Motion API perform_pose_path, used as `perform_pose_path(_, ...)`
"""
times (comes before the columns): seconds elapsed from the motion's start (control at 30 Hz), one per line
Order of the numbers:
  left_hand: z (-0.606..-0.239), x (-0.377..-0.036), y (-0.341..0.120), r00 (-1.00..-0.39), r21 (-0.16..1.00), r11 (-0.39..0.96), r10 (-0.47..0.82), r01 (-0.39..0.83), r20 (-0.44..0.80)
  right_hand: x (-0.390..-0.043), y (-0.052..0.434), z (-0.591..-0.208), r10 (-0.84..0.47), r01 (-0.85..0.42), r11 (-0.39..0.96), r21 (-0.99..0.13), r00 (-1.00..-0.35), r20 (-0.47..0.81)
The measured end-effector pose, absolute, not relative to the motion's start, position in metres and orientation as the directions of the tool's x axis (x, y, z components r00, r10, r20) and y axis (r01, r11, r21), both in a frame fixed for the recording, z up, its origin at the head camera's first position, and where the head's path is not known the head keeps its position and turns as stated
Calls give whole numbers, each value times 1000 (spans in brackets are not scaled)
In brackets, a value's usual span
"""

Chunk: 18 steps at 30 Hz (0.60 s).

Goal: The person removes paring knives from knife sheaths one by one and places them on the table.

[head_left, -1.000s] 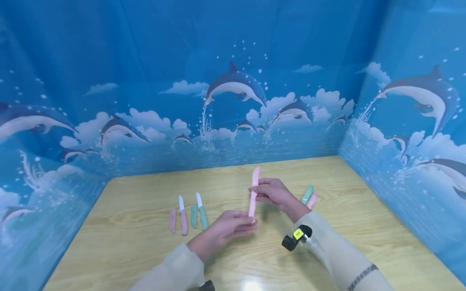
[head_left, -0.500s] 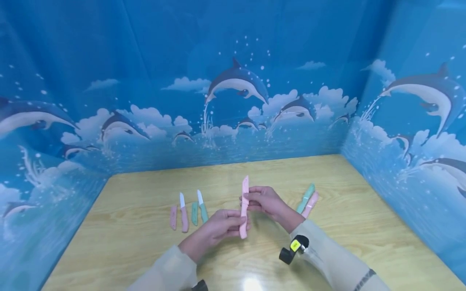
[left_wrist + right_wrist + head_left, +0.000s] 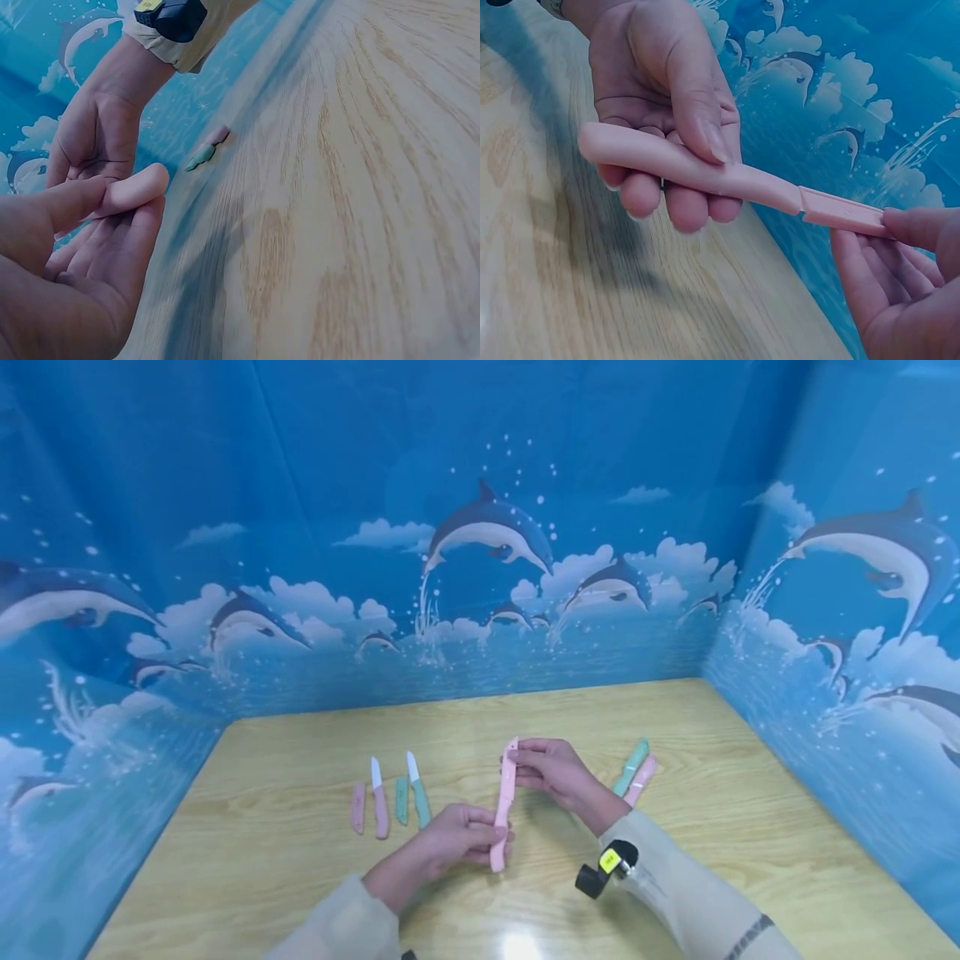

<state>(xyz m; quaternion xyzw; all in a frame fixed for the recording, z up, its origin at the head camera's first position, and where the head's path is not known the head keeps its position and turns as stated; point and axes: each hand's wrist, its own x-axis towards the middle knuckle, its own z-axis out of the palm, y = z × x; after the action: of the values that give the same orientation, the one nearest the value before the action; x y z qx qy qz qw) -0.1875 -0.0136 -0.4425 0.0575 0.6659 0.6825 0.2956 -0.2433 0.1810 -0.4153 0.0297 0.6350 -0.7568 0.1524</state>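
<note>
Evidently the light pink knife [image 3: 506,785] is up off the counter [image 3: 300,877], held between both hands near the middle of the head view. The left hand [image 3: 461,839] has its grip pinching the handle [image 3: 652,154], thumb on one side and fingers curled beneath; the right hand [image 3: 551,768] has its grip pinching the far part of the sheath [image 3: 844,210]. Handle and sheath meet end to end at a narrow seam. On the person's left lie, side by side, a dusky pink sheath [image 3: 358,808], a dusky pink knife [image 3: 380,814], a green sheath [image 3: 402,800] and a green knife [image 3: 418,795], both knives with white blades bare and pointing away from the person. Over on the right, close to the right forearm, a slim green piece [image 3: 634,760] lies just beside a slim pink piece [image 3: 643,773]. Behind everything hangs a blue dolphin-print curtain [image 3: 300,485].
</note>
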Motion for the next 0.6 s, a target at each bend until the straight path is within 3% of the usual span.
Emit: perform_pose_path(0.6, -432, -199, -17, -860, 952, 11, 426, -307, -282, -240, 167, -412, -262, 254, -84, -964, -938, -225)
